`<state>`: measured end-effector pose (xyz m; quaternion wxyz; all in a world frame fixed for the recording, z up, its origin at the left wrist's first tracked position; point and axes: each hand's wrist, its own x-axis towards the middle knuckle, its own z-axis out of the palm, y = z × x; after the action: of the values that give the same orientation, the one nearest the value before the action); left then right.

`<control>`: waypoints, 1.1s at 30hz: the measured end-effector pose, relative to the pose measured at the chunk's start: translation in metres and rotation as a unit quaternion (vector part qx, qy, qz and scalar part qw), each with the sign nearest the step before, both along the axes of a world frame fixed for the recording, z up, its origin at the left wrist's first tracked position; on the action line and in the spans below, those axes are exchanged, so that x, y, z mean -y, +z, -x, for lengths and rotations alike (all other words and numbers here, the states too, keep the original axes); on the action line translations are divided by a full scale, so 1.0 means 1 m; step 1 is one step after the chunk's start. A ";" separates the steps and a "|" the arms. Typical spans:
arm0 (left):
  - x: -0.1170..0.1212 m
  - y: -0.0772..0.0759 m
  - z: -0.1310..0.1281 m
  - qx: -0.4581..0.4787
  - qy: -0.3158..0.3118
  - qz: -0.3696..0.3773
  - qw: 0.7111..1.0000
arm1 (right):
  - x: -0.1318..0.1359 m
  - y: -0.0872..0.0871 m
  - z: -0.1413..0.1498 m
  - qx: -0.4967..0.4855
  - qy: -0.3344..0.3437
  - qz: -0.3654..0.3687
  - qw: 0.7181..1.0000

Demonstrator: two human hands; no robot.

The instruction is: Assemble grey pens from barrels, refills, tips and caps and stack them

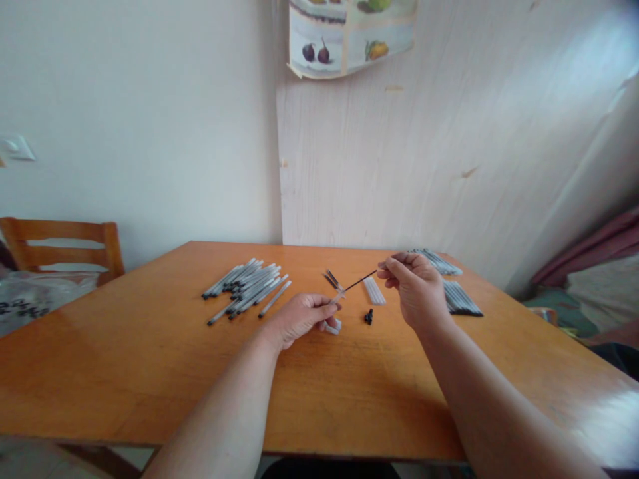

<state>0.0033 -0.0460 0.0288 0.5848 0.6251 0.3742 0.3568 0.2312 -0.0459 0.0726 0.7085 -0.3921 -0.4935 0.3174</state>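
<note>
L hand (302, 315): fingers pinching clear tube (337, 299), above worktop (349, 386).
R hand (420, 286): fingers pinching dark refill (360, 281) by one end.
Dark refill: other end nr tube; might bend if pushed off-line.
Black bits (368, 317): loose, nearby; wrist knock could scatter.

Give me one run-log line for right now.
left hand: pinches translucent tube; right hand: pinches thin dark rod, lower end at tube; table: grey pens, small black pieces
</note>
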 end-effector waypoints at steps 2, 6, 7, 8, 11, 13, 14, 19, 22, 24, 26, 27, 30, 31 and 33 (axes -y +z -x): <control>0.001 0.002 0.000 0.000 -0.003 0.005 1.000 | 0.000 0.000 0.000 0.005 0.002 -0.001 1.000; 0.003 0.005 -0.001 0.007 -0.011 0.009 1.000 | 0.001 -0.002 0.002 0.030 0.005 0.017 0.999; 0.003 0.005 -0.001 0.007 -0.015 0.010 1.000 | 0.001 -0.003 0.004 0.039 0.009 0.023 0.999; 0.003 0.005 -0.001 0.008 -0.019 0.012 1.000 | 0.001 -0.004 0.006 0.048 0.017 0.030 0.998; 0.002 0.004 -0.001 0.015 -0.032 0.019 0.999 | 0.003 -0.010 0.014 0.076 0.054 0.050 0.994; 0.002 0.004 -0.001 0.024 -0.038 0.019 0.999 | 0.004 -0.014 0.019 0.097 0.079 0.065 0.990; 0.002 0.004 -0.001 0.028 -0.038 0.018 0.999 | 0.005 -0.015 0.022 0.107 0.091 0.072 0.987; 0.004 0.006 -0.001 0.036 -0.041 0.018 0.998 | 0.009 -0.022 0.032 0.151 0.127 0.101 0.975; 0.004 0.006 0.000 0.028 -0.045 0.021 0.998 | 0.011 -0.023 0.034 0.171 0.139 0.110 0.969; 0.004 0.006 0.000 0.027 -0.044 0.022 0.998 | 0.012 -0.023 0.035 0.177 0.149 0.109 0.967; 0.005 0.007 0.000 0.033 -0.042 0.022 0.998 | 0.014 -0.022 0.035 0.179 0.152 0.110 0.966; 0.005 0.007 -0.001 0.036 -0.040 0.022 0.998 | 0.014 -0.021 0.036 0.179 0.151 0.111 0.966; 0.007 0.009 -0.002 0.042 -0.035 0.019 0.998 | 0.015 -0.021 0.035 0.180 0.148 0.115 0.966; 0.007 0.009 -0.002 0.043 -0.034 0.017 0.998 | 0.015 -0.021 0.035 0.179 0.149 0.116 0.965; 0.007 0.009 -0.002 0.042 -0.035 0.013 0.998 | 0.014 -0.022 0.035 0.176 0.152 0.118 0.965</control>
<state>0.0058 -0.0531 0.0382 0.6203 0.6144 0.3318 0.3573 0.1965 -0.0599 0.0509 0.5024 -0.4433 -0.6232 0.4034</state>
